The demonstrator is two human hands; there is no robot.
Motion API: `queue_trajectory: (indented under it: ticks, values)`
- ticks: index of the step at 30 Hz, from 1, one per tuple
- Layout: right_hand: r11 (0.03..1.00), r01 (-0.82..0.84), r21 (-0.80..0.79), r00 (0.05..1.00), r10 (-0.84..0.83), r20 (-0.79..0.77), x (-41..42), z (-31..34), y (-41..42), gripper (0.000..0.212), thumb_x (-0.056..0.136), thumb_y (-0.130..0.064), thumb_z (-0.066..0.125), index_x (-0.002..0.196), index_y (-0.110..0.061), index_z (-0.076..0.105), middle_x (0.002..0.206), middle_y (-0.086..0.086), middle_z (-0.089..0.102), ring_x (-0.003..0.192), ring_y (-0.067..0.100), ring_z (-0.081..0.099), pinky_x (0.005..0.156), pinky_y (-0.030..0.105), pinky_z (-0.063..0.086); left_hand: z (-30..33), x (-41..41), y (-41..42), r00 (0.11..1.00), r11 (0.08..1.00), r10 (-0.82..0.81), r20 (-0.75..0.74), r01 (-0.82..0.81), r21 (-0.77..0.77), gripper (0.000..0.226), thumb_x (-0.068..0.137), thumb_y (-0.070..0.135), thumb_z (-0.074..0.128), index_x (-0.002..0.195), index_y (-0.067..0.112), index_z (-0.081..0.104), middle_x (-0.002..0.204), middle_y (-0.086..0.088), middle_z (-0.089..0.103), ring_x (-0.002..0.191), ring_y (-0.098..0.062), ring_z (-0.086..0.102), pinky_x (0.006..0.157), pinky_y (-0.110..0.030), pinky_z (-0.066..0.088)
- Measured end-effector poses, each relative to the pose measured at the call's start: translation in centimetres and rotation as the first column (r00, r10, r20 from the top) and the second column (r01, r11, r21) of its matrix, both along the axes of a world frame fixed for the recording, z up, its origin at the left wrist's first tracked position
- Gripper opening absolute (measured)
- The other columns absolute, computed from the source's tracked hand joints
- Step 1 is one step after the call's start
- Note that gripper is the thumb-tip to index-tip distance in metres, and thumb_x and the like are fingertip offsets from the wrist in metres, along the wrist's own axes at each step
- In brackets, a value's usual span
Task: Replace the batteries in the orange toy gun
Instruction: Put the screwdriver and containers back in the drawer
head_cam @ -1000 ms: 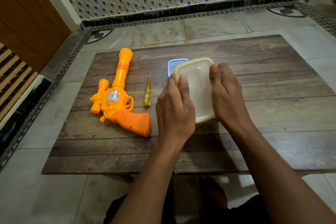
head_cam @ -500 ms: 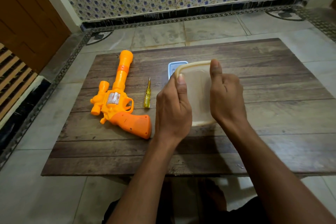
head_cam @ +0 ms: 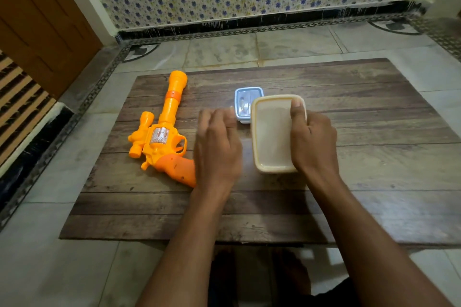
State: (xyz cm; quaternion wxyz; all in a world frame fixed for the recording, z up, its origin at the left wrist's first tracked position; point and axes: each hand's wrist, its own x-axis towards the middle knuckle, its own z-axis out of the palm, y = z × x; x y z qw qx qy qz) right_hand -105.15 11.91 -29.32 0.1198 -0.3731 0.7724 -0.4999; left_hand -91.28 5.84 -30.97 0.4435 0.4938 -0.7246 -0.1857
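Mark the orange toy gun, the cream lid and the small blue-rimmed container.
orange toy gun point(head_cam: 159, 143): head view, on the body beside the cylinder.
cream lid point(head_cam: 272, 132): head view, on its flat centre.
small blue-rimmed container point(head_cam: 245, 99): head view, on its visible top.

My orange toy gun point(head_cam: 163, 136) lies flat on its side on the wooden table, long barrel pointing away from me, darker orange grip nearest me, small scope along its left, a clear drum of white pellets at its middle

A cream lid point(head_cam: 273, 132) is gripped, flanked by an orange toy gun point(head_cam: 163, 132), blue-rimmed container point(head_cam: 247, 97), and brown wood-grain table point(head_cam: 374, 157).
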Motion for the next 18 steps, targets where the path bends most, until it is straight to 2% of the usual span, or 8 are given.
queue_trajectory:
  ticks: [2, 4, 5, 7, 11, 14, 18]
  values:
    - [1.0, 0.03, 0.008, 1.0, -0.03, -0.009, -1.1, -0.5, 0.1, 0.052, 0.11, -0.045, 0.035, 0.079, -0.013, 0.063, 0.077, 0.004, 0.065, 0.074, 0.024, 0.061, 0.059, 0.032, 0.038, -0.3, 1.4, -1.2, 0.975, 0.989, 0.144, 0.167, -0.149, 0.017, 0.024, 0.106, 0.019, 0.052, 0.108, 0.005, 0.071, 0.115, -0.016, 0.063, 0.098, -0.031, 0.062, 0.084, -0.038, 0.046]
    - [0.999, 0.046, 0.019, 0.999, -0.046, 0.007, -1.7, -0.6, 0.2, 0.043, 0.108, -0.041, 0.039, 0.091, -0.009, 0.063, 0.088, 0.007, 0.065, 0.079, 0.024, 0.06, 0.06, 0.031, 0.038, -0.2, 2.4, -1.8, 0.918, 0.969, 0.206, 0.34, -0.239, 0.06, 0.024, 0.101, 0.015, 0.058, 0.121, 0.009, 0.071, 0.124, -0.014, 0.062, 0.109, -0.037, 0.063, 0.092, -0.045, 0.048]
    - [0.998, 0.049, 0.033, 0.999, -0.05, 0.013, -2.0, -0.6, 0.2, 0.038, 0.108, -0.038, 0.041, 0.092, -0.009, 0.061, 0.087, 0.005, 0.063, 0.076, 0.02, 0.057, 0.058, 0.029, 0.037, -0.1, 2.6, -1.9, 0.89, 0.963, 0.208, 0.405, -0.259, 0.075, 0.026, 0.1, 0.015, 0.059, 0.123, 0.011, 0.07, 0.125, -0.014, 0.062, 0.113, -0.037, 0.062, 0.095, -0.047, 0.046]
    - [0.998, 0.04, 0.057, 0.999, -0.041, 0.014, -2.1, -0.7, 0.3, 0.03, 0.107, -0.033, 0.044, 0.089, -0.011, 0.056, 0.08, -0.001, 0.056, 0.069, 0.008, 0.05, 0.049, 0.015, 0.031, -0.1, 2.8, -2.0, 0.852, 0.958, 0.2, 0.485, -0.274, 0.087, 0.028, 0.1, 0.017, 0.06, 0.126, 0.015, 0.07, 0.126, -0.011, 0.064, 0.119, -0.034, 0.06, 0.098, -0.047, 0.041]
    - [0.998, 0.018, 0.062, 1.0, -0.019, 0.018, -1.8, -0.8, 0.3, 0.027, 0.106, -0.031, 0.047, 0.086, -0.013, 0.054, 0.076, -0.006, 0.054, 0.068, 0.003, 0.049, 0.047, 0.012, 0.034, -0.4, 2.5, -2.3, 0.811, 0.949, 0.192, 0.552, -0.296, 0.105, 0.024, 0.099, 0.019, 0.062, 0.122, 0.02, 0.07, 0.126, -0.008, 0.065, 0.12, -0.03, 0.06, 0.099, -0.045, 0.033]
    - [0.998, 0.01, 0.068, 0.999, -0.013, 0.042, -1.7, -0.8, 0.3, 0.027, 0.105, -0.033, 0.049, 0.092, -0.012, 0.061, 0.081, -0.003, 0.06, 0.071, 0.002, 0.054, 0.051, 0.019, 0.035, -0.3, 2.2, -2.4, 0.789, 0.94, 0.205, 0.579, -0.323, 0.108, 0.018, 0.099, 0.016, 0.064, 0.115, 0.023, 0.067, 0.121, -0.006, 0.066, 0.114, -0.03, 0.061, 0.096, -0.046, 0.029]
    - [0.998, -0.003, 0.066, 0.999, 0.0, 0.042, -1.5, -0.7, 0.5, 0.027, 0.106, -0.037, 0.05, 0.102, -0.014, 0.064, 0.09, -0.001, 0.064, 0.073, 0.0, 0.055, 0.051, 0.016, 0.033, -0.3, 2.0, -2.4, 0.797, 0.936, 0.199, 0.57, -0.327, 0.131, 0.015, 0.096, 0.01, 0.064, 0.108, 0.019, 0.063, 0.117, -0.008, 0.067, 0.113, -0.032, 0.061, 0.092, -0.045, 0.031]
